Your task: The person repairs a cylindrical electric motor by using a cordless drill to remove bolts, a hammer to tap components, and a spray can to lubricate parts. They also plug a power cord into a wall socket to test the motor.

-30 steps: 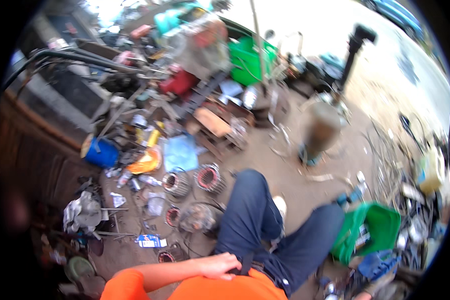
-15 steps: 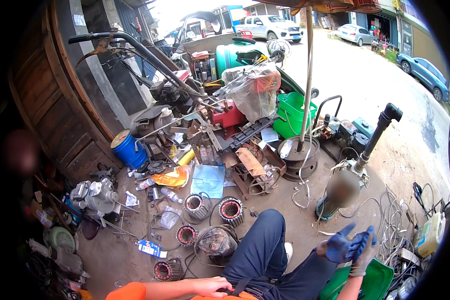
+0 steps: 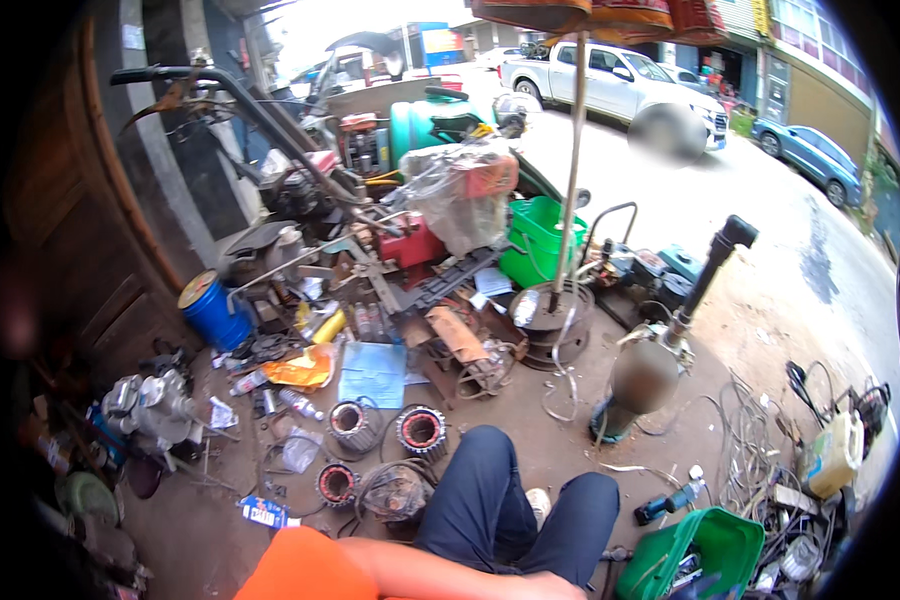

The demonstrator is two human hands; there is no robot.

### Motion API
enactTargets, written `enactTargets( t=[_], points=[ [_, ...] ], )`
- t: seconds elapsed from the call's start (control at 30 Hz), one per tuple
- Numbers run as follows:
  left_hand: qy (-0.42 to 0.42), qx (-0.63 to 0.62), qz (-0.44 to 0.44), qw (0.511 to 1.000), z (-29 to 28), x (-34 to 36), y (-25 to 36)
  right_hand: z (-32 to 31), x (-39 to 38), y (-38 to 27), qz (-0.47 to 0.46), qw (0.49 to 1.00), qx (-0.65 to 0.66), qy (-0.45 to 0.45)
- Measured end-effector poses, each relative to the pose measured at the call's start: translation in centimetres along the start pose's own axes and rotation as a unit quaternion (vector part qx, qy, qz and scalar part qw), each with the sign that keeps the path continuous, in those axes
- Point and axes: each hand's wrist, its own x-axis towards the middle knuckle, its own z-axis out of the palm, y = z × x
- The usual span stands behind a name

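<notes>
My left forearm, below an orange sleeve, lies across my lap toward the right. At the lower edge my left hand is cut off and its fingers are hidden. My right hand is out of view. Right of my knees stands an open green bucket with dark blue and other items inside. Just behind it a blue-and-black power tool lies on the ground. To the left of my legs are motor stators with red windings, one upright, another beside it, and a smaller one.
A corded motor sits against my left leg. An upright pump with a black pipe stands ahead right, near a pole set in a wheel rim. Tangled cables and a jerrycan lie right. Scrap and machinery fill the left.
My left hand has gone from my waist rightward across my lap. The gloved right hand has left the view. The view has shifted right, and a white pickup stands nearer on the road.
</notes>
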Motion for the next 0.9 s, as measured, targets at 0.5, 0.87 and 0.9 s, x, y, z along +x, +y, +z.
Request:
enactTargets(
  t=[0.5, 0.87, 0.9],
  points=[
    [-0.302, -0.050, 0.338, 0.890, 19.3, 9.6, 0.7, -7.7, -14.5, 4.2, 0.337, 0.931, -0.131, -0.045],
    [-0.401, -0.013, 0.451, 0.797, 28.1, 5.7, 1.5, -8.2, -23.7, 10.4, 0.361, 0.927, -0.100, 0.012],
    [-0.412, -0.004, 0.449, 0.793, 28.5, 4.9, 0.5, -7.5, -21.9, 7.5, 0.384, 0.918, -0.103, -0.001]
  ],
)
